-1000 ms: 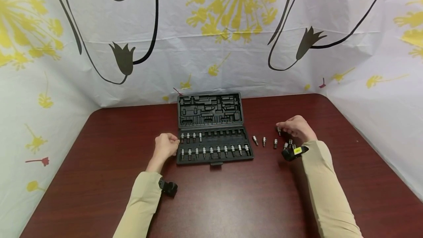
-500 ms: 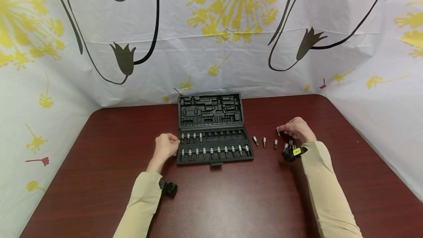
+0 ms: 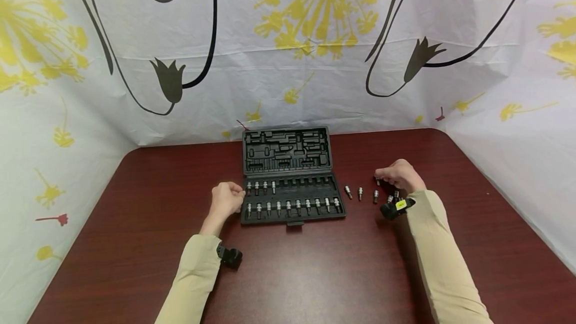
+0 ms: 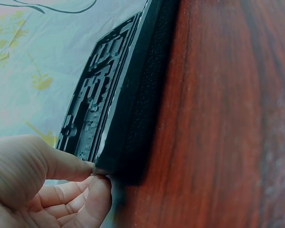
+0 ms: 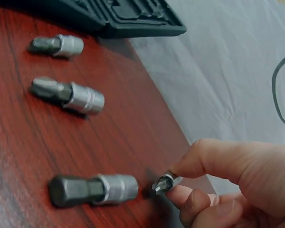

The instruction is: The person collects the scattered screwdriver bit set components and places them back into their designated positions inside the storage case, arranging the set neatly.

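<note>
R hand (image 3: 401,174) w/ bit (image 5: 164,183) — nearer case (image 3: 297,192)

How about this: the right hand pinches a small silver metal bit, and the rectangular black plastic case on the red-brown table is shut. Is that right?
Not quite: the rectangular black plastic case on the red-brown table is open, as the head view shows. The right hand does pinch a small silver metal bit.
</note>
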Demonstrator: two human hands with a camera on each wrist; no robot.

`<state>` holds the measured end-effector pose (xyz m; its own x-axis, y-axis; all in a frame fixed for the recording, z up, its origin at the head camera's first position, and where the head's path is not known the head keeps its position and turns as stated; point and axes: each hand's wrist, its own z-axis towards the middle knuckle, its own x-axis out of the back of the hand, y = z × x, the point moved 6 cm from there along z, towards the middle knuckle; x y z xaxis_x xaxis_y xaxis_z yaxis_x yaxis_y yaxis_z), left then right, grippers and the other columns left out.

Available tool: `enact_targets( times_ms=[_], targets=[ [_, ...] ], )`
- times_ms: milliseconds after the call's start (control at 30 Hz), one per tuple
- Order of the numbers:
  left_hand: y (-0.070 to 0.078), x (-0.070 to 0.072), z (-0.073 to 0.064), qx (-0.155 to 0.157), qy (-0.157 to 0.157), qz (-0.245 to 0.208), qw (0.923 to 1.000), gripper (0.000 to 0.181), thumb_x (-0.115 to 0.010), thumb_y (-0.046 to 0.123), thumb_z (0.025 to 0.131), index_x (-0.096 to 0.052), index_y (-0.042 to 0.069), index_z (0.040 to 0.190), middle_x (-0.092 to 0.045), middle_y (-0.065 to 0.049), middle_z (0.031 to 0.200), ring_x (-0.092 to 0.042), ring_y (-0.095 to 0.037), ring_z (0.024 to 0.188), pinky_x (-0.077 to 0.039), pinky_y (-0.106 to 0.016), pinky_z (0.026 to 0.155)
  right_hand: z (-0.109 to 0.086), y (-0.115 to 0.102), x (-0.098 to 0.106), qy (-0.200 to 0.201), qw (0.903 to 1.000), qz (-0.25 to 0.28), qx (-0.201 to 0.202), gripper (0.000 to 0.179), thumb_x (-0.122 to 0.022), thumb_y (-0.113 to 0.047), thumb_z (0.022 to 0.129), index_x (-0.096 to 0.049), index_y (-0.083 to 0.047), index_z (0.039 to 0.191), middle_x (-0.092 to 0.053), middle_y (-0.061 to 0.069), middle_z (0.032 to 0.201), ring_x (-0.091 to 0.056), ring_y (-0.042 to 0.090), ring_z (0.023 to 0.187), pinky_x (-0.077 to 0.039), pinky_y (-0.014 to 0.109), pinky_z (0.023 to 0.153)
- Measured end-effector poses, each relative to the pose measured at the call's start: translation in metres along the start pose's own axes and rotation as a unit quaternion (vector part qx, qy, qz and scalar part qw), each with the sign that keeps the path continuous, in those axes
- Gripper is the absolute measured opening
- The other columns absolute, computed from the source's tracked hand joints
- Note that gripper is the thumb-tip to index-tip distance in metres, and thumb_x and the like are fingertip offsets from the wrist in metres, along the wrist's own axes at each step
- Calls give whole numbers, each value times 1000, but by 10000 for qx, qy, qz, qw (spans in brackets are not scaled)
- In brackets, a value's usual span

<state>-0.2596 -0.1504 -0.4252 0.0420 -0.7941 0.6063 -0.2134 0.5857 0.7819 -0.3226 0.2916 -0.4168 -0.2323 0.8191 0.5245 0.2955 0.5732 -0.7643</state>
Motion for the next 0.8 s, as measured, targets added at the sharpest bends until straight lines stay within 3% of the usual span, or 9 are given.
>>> enact_targets(
  times_ms=[167, 300, 533, 800],
  targets=[
    [0, 0, 0, -14, -7, -16, 10000, 11, -60, 4, 88, -64, -6, 91, -67, -17, 79, -58, -15, 48, -51, -30, 48, -1, -3, -2, -80, 9995, 305, 38, 25, -61, -17, 88, -66, -6, 66, -51, -2, 54, -33, 8, 44, -31, 23, 45],
    [0, 0, 1, 0, 3, -16, 10000, 11, -60, 4, 88, -64, -6, 91, -67, -18, 81, -58, -15, 48, -51, -30, 48, -1, -7, -4, -68, 9991, 411, 66, 30, -60, -19, 88, -64, -8, 61, -48, -4, 52, -33, 7, 45, -30, 21, 44],
    [-1, 0, 1, 37, 19, -19, 10000, 11, -60, 5, 89, -64, -5, 90, -67, -19, 83, -58, -15, 48, -51, -29, 48, -9, -21, -11, 14, 9934, 935, 662, 31, -59, -14, 89, -59, -8, 59, -39, -4, 51, -28, 8, 46, -25, 22, 43],
    [-1, -1, 2, -58, 13, 38, 10000, 12, -60, 5, 88, -64, -6, 90, -68, -19, 83, -59, -15, 49, -52, -31, 49, -12, -35, -21, 41, 9946, 772, 700, 32, -62, -16, 87, -57, -10, 56, -41, -4, 51, -29, 8, 45, -27, 23, 44]
  ],
)
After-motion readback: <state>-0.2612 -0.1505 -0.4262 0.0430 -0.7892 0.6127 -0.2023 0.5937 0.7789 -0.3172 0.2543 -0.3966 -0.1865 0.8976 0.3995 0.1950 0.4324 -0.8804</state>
